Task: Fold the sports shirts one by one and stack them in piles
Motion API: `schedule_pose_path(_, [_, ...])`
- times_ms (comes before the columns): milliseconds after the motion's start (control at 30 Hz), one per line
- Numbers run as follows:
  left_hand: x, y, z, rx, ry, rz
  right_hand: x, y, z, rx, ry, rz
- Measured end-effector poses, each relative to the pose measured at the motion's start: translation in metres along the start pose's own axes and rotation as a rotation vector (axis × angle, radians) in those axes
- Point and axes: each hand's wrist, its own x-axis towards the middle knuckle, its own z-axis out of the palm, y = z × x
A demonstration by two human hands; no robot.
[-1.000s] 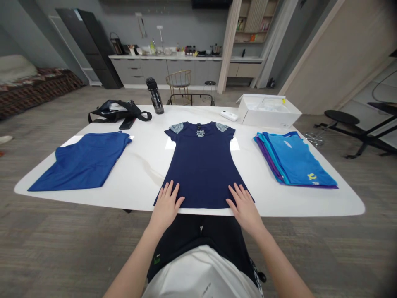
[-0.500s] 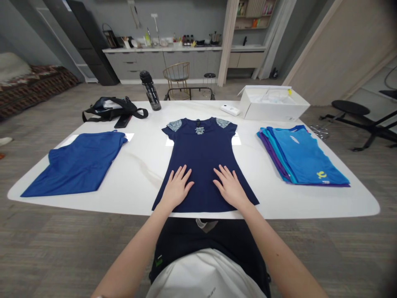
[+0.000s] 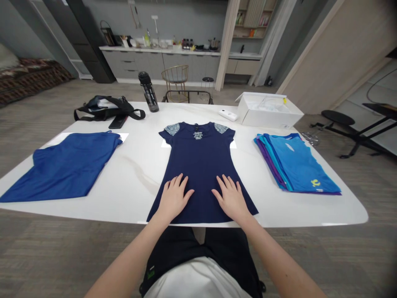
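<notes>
I have left hand and right hand palm-down, fingers spread, gripping nothing, on the lower navy shirt, presumably pressing it flat, shirt mid-table between blue garment and shirt stack, likely for elbow room.

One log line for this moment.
navy shirt: spread flat on table | left hand: on it | right hand: on it

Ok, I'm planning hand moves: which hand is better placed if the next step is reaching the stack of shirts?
Probably the right hand: it rests on the dark shirt, on the side nearer the stack. The left hand rests on the opposite side, farther away.
</notes>
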Motion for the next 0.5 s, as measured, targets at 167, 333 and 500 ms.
schedule_pose_path(167, [0.082, -0.024, 0.009, -0.006, 0.029, 0.013, 0.092, 0.008, -0.001, 0.071, 0.020, -0.066])
schedule_pose_path(333, [0.156, -0.041, 0.033, 0.011, -0.016, 0.079, 0.168, 0.023, 0.016, 0.035, -0.023, -0.016])
schedule_pose_path(500, [0.162, -0.046, 0.052, -0.018, -0.044, 0.050, 0.169, 0.043, 0.029, -0.022, 0.027, 0.019])
